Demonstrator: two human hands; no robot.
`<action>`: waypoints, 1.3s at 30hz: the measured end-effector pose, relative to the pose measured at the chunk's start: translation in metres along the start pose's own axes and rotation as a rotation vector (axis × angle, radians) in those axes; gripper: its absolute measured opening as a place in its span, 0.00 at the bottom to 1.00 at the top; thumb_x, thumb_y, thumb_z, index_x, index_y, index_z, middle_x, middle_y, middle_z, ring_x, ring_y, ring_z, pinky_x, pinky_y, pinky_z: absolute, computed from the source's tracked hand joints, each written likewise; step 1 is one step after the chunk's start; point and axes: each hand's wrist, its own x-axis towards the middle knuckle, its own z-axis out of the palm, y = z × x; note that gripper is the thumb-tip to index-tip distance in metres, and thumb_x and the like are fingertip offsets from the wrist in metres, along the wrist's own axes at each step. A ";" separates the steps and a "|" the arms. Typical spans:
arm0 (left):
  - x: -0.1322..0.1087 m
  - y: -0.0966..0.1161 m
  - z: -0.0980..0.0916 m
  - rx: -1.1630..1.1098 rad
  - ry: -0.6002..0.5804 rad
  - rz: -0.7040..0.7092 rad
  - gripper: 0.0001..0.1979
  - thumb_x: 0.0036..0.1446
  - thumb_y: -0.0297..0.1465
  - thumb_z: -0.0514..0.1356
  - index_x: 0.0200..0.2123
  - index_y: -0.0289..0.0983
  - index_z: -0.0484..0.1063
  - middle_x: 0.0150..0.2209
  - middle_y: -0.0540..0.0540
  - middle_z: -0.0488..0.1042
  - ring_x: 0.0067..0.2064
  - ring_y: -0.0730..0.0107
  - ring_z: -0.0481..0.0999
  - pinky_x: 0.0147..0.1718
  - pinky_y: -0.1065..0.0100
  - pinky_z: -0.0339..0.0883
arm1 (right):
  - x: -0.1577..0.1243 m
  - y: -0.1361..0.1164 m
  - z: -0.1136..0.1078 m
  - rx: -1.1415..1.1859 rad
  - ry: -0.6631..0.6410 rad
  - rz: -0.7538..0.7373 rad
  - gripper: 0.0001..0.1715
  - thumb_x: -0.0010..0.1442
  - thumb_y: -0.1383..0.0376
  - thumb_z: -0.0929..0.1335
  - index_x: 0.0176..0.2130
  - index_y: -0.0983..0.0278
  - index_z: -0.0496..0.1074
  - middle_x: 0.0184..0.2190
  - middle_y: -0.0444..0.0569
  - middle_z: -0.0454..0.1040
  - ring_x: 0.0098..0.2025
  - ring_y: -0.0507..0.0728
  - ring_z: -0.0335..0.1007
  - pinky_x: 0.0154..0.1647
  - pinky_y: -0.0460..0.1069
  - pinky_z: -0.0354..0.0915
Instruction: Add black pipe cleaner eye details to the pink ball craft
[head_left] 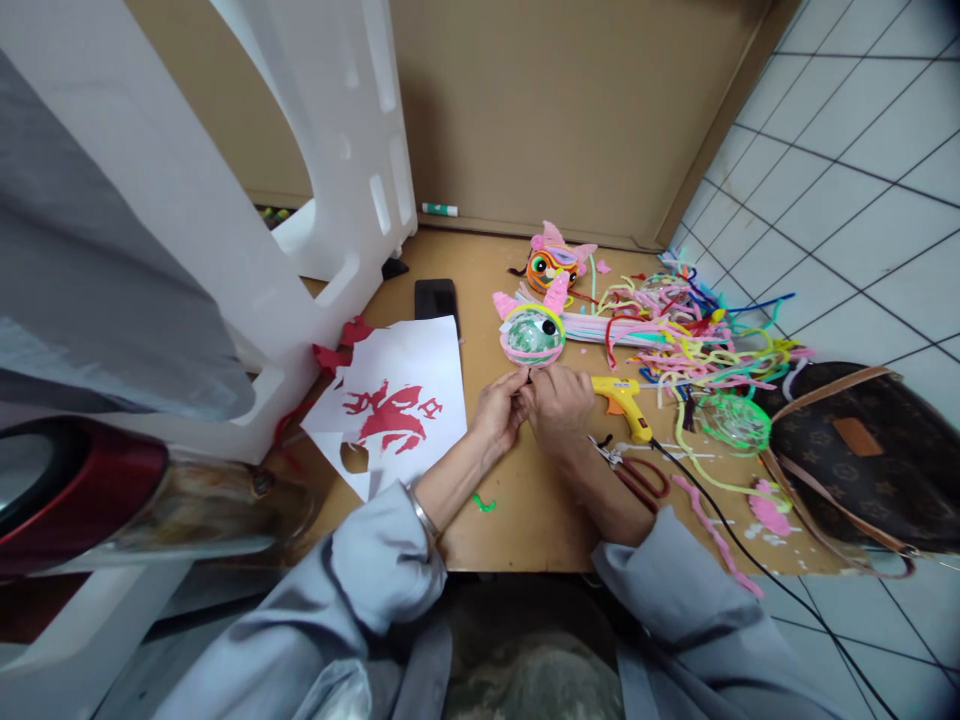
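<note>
The bench (517, 530) is bounded at the back by a brown panel (555, 120) and closed in on the left by a white plastic rack (360, 130). A green-and-white marker (439, 210) is laid along the foot of the panel. To the left of the hands, a black phone (435, 300) is partly covered by a white sheet (442, 390) marked with red shapes. On the right, much of the surface is taken up by a tangled heap of coloured fuzzy stems (697, 335), with a green wire ball (735, 420) and a brown handbag (862, 450) set close together beyond the glue gun. Scissors (645, 478) are placed just beside the right forearm, and a black cable (739, 545) is trailed from the yellow glue gun (636, 405) over the bench's front edge. An orange-faced figure (553, 268) is seen behind the green-faced figure (532, 338), which is positioned directly beyond the fingertips, its pink ears raised.

The left hand (501, 405) and right hand (561, 400) are brought together, fingers bent and tips meeting. A small dark bit is glimpsed there, but whether it is grasped cannot be told. The glue gun's front end is hidden by the right hand.
</note>
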 end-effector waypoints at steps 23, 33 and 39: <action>0.007 0.010 -0.012 0.452 -0.130 0.460 0.17 0.47 0.43 0.67 0.23 0.34 0.73 0.19 0.53 0.63 0.23 0.78 0.58 0.24 0.72 0.51 | 0.007 0.026 -0.011 0.389 -0.052 0.061 0.11 0.63 0.63 0.65 0.44 0.63 0.74 0.38 0.51 0.77 0.41 0.58 0.71 0.39 0.51 0.59; 0.006 0.012 -0.007 0.295 -0.170 0.310 0.17 0.44 0.42 0.68 0.22 0.34 0.72 0.20 0.52 0.65 0.22 0.80 0.60 0.23 0.73 0.54 | 0.008 0.027 -0.012 0.430 -0.095 0.044 0.11 0.64 0.64 0.64 0.43 0.63 0.75 0.36 0.51 0.76 0.39 0.58 0.70 0.40 0.52 0.59; 0.006 0.012 -0.007 0.292 -0.163 0.338 0.16 0.42 0.41 0.69 0.23 0.34 0.73 0.18 0.53 0.64 0.21 0.80 0.58 0.23 0.73 0.52 | 0.008 0.026 -0.011 0.492 -0.058 0.044 0.11 0.62 0.65 0.66 0.43 0.65 0.76 0.35 0.51 0.76 0.39 0.58 0.70 0.38 0.52 0.60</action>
